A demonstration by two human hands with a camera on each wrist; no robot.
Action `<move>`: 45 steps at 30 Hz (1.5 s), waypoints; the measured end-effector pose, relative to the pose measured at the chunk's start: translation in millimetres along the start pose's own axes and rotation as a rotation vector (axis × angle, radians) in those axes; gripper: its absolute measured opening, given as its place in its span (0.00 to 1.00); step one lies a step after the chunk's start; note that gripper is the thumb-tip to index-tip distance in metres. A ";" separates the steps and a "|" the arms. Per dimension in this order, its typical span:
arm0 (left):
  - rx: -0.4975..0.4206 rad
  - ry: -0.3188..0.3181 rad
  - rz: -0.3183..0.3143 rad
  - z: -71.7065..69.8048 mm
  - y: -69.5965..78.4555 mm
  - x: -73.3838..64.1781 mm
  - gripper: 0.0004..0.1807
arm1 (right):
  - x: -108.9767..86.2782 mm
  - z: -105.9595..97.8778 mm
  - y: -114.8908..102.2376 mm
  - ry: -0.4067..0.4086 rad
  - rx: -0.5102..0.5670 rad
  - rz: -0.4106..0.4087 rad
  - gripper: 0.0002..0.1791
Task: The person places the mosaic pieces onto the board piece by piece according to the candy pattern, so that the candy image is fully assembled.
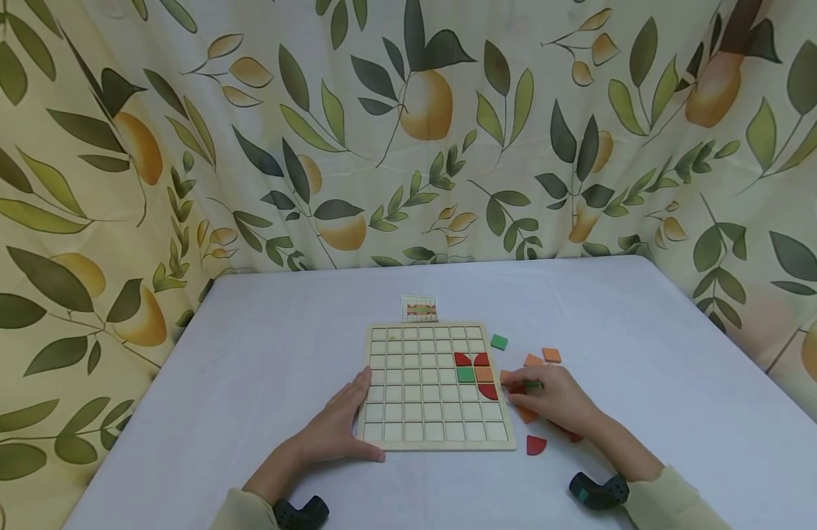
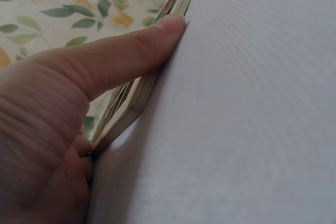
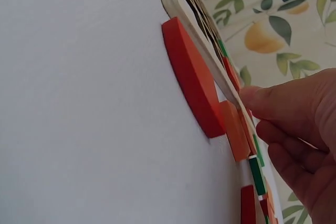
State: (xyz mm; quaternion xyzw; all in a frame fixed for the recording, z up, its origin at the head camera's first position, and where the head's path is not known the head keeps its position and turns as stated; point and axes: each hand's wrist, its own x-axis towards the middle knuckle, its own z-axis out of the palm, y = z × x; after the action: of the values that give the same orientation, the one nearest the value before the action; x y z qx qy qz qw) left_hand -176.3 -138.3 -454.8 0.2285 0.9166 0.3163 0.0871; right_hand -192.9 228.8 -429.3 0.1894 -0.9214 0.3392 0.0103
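A wooden grid board (image 1: pixel 439 446) lies on the white table. My left hand (image 1: pixel 338 419) rests against its left side, fingers straight; the thumb (image 2: pixel 136 51) lies along the front edge. On the board's right part are red quarter-round tiles (image 1: pixel 488 391), a green square tile (image 1: pixel 465 375) and an orange square tile (image 1: pixel 483 374). Just past the right edge, my right hand (image 1: pixel 554 394) reaches down among loose tiles, fingers bent. An orange tile (image 1: pixel 506 377) shows at its index fingertip, a green tile (image 1: pixel 533 383) under the fingers. I cannot tell whether it pinches one.
A small pattern card (image 1: pixel 419 309) stands behind the board. Loose tiles lie to the right: a green square (image 1: pixel 499 341), an orange square (image 1: pixel 551 355) and a red quarter-round (image 1: pixel 536 445) nearer the front. A leaf-and-fruit curtain (image 1: pixel 395 184) hangs behind the table.
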 end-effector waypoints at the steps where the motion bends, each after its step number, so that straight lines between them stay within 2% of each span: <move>1: -0.001 -0.001 0.001 0.1 0.2 0.1 0.73 | -2.6 -1.3 0.2 0.000 -0.009 -0.001 0.14; 11: 0.008 0.001 0.000 -0.7 -0.3 -1.1 0.72 | -23.8 -8.5 0.8 -0.035 -0.028 -0.032 0.14; 17: 0.006 0.003 0.002 0.3 -1.3 -0.9 0.73 | -38.8 -11.1 0.2 -0.014 -0.022 -0.051 0.14; 22: -0.004 0.002 0.004 0.6 -1.8 -1.0 0.72 | -49.1 -10.3 -0.7 -0.019 0.028 -0.052 0.13; 27: 0.003 0.002 0.005 0.5 -1.5 -1.1 0.72 | -54.4 -10.8 -3.6 -0.067 0.083 -0.076 0.15; 33: 0.018 0.007 0.018 0.7 -2.4 -0.4 0.72 | -58.6 -9.0 -1.9 -0.053 0.092 -0.159 0.16; 40: 0.007 0.004 0.016 -0.1 -1.9 -0.2 0.72 | -61.9 -6.3 -0.9 -0.079 0.093 -0.159 0.15; 45: 0.005 0.001 0.006 0.0 -1.2 -0.8 0.72 | -62.8 -5.7 1.5 -0.085 0.090 -0.192 0.15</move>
State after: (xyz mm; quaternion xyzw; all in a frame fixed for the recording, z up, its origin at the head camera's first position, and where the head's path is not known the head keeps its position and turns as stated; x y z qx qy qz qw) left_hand -176.0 -139.5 -455.5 0.2314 0.9168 0.3143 0.0850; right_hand -135.8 254.9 -435.1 0.2915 -0.8824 0.3692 -0.0048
